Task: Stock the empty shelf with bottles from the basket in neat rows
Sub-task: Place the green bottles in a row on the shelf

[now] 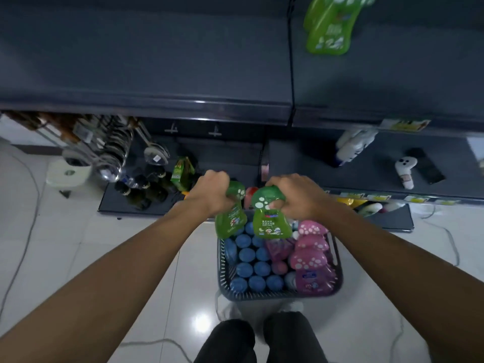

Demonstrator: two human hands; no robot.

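Fingers [227, 200] of the left hand [212, 191] curl round the top of one translucent green plastic bottle [230, 218]. The right hand [297, 196] grips a second green bottle [272, 222] likewise. Both bottles hang over the far edge of the grey slatted plastic basket [277, 294], probably so two reach the dark empty shelf [157, 61] together. The basket holds roughly a dozen blue-capped bottles [247, 254] and at least four pink bottles [310, 259].

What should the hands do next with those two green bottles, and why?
Probably lift both up to the top shelf and stand them in a row beside the shelved green bottles. The left hand grips the left green bottle and the right hand grips the right green bottle, both just above the basket, and that shelf looks mostly bare.
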